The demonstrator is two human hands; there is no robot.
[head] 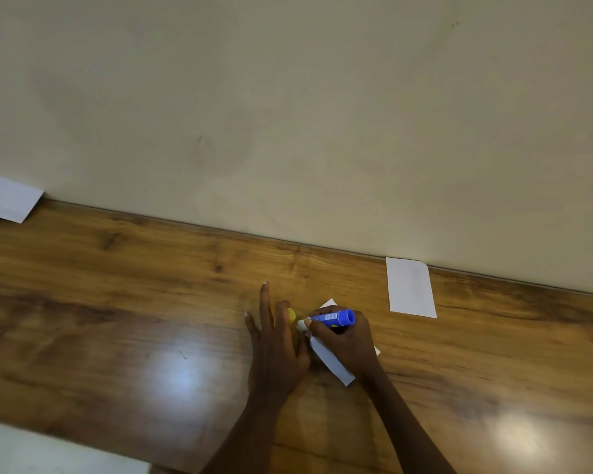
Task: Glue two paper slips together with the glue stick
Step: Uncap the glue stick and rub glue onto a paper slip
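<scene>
Now our right hand [343, 340] grips the glue stick [332, 318] over a paper slip [332, 366]; our left hand [278, 343] lies straight-fingered at its nine o'clock, second slip [410, 287] at two o'clock.

Wall [288, 114] bounds table [117, 302] rear; slip [410, 287] right, paper stack [7, 198] far left; between, open wood.

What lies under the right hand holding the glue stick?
A white paper slip on the wooden table, its ends showing beyond the right hand gripping the glue stick. Its middle is covered, so glue there cannot be seen.
</scene>
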